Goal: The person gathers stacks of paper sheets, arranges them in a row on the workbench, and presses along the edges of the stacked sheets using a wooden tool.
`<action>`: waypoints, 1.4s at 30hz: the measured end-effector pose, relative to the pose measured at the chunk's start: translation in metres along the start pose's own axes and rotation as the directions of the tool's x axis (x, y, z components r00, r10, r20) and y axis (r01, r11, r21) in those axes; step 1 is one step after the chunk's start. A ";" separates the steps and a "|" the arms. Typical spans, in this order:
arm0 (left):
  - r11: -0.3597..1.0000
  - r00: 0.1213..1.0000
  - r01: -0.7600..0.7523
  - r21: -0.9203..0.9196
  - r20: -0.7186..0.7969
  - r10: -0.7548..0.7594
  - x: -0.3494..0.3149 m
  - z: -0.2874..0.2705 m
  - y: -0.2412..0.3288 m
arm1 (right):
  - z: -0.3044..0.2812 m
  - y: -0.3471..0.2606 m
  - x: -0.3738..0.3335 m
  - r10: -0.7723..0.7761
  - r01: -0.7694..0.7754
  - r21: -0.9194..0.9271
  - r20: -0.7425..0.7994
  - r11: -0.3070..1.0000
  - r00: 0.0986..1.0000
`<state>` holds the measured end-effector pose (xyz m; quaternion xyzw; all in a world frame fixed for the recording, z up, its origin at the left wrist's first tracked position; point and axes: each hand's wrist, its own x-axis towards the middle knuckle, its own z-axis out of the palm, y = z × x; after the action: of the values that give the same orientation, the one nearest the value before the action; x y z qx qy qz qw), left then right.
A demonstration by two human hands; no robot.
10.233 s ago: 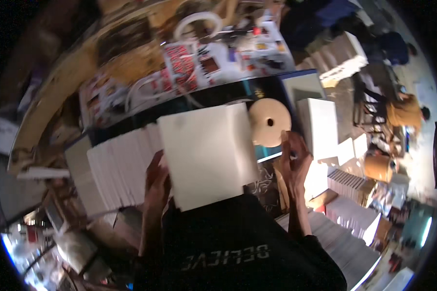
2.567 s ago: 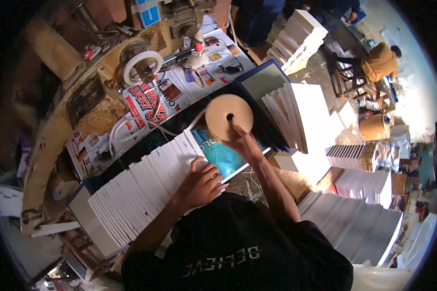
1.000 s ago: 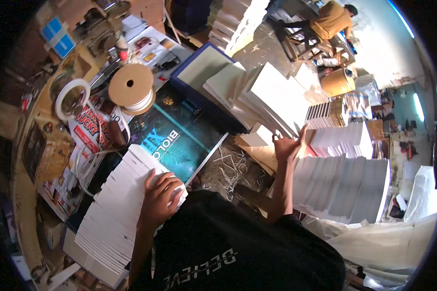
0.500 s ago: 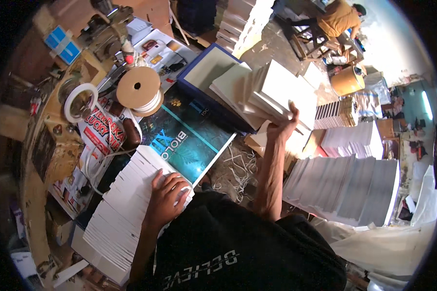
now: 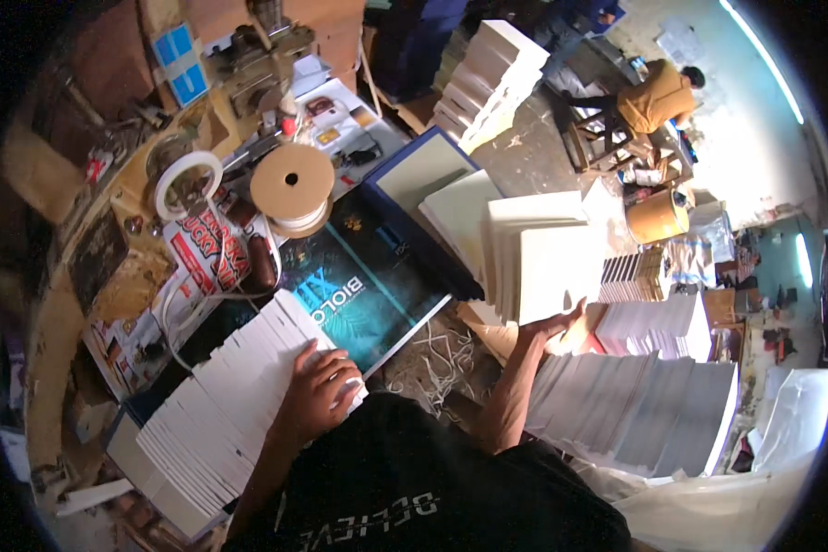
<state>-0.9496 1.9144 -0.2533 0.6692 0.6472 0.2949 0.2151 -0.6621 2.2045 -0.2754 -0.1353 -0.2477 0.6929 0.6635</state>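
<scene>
My left hand (image 5: 324, 388) lies over the near end of a long row of white book blocks (image 5: 239, 391), fingers spread and bent over the paper edges. At the right, my right hand (image 5: 557, 329) grips the lower edge of a white book block (image 5: 554, 267); its thumb side shows, while most fingers are hidden. Other pale blocks stand fanned just to the left of that one. Beyond the left-hand row, a dark teal printed sheet (image 5: 359, 285) lies on the bench, beside a blue-edged board (image 5: 419, 175) that carries more pale sheets.
A cardboard spool of white cord (image 5: 292, 189) and a white tape ring (image 5: 189, 184) sit at the left by machinery. Tall paper stacks (image 5: 630, 414) stand at the right. Loose white strips (image 5: 437, 363) litter the floor. A person in a mustard top (image 5: 655, 99) sits far off.
My right hand has moved down to the lower edge of the book block, which now stands more upright. My left hand stays on its row. The whole view has shifted a little.
</scene>
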 end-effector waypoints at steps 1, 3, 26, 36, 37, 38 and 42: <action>1.000 1.000 0.010 -0.008 0.005 -0.010 0.001 0.000 0.006 | -0.005 -0.015 -0.001 -0.061 0.022 -0.229 -0.165 0.973 0.984; 0.999 1.000 -0.010 0.036 0.025 0.009 0.004 -0.004 0.011 | -0.019 -0.031 0.004 -0.104 -0.065 -0.445 -0.344 0.893 0.933; 0.998 0.994 0.055 0.007 0.092 -0.056 0.008 -0.007 0.016 | -0.077 0.050 -0.093 0.001 -0.010 0.095 0.095 0.995 0.996; 0.995 0.997 0.011 0.102 0.081 -0.019 0.005 -0.005 0.014 | -0.008 -0.007 -0.096 0.363 -0.368 -0.466 -0.104 0.804 0.926; 0.994 0.999 -0.014 0.106 0.042 0.009 0.006 -0.003 0.011 | 0.006 -0.011 -0.082 0.407 -0.396 -0.553 -0.110 0.733 0.907; 0.994 0.999 -0.012 0.107 0.043 0.007 0.007 -0.002 0.011 | 0.021 -0.013 -0.070 0.455 -0.426 -0.638 -0.130 0.642 0.881; 0.992 0.998 -0.060 0.112 -0.006 0.061 0.004 0.000 0.010 | 0.111 0.028 0.002 0.766 -0.354 -0.853 0.079 0.383 0.638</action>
<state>-0.9427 1.9173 -0.2461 0.6980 0.6432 0.2677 0.1656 -0.7437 2.1886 -0.1966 -0.3141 -0.6063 0.7111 0.1673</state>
